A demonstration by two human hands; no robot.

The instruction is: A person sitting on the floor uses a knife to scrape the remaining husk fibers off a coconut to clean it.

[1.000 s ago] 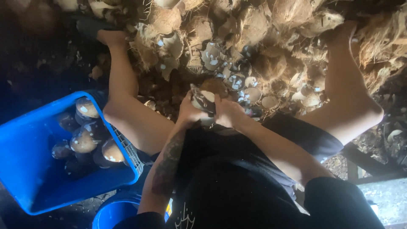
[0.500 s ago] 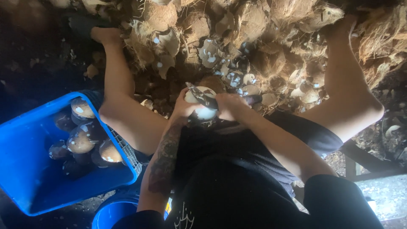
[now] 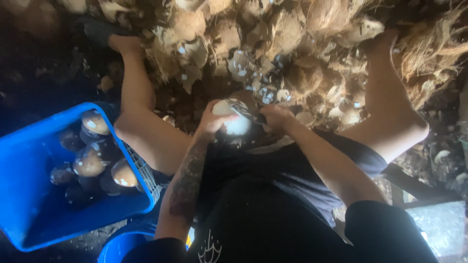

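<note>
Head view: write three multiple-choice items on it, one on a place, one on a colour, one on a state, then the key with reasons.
1. Where is the crate?
A. at the person's left
B. at the person's right
C. on the husks

2. What colour is the crate?
A. red
B. blue
C. green

3. What state is the held coconut in?
A. still in full husk
B. partly peeled white
C. split in halves

A: it lies beside the left knee. B: its walls are blue. B: white flesh shows between the left hand and right hand, which holds a blade.
</note>
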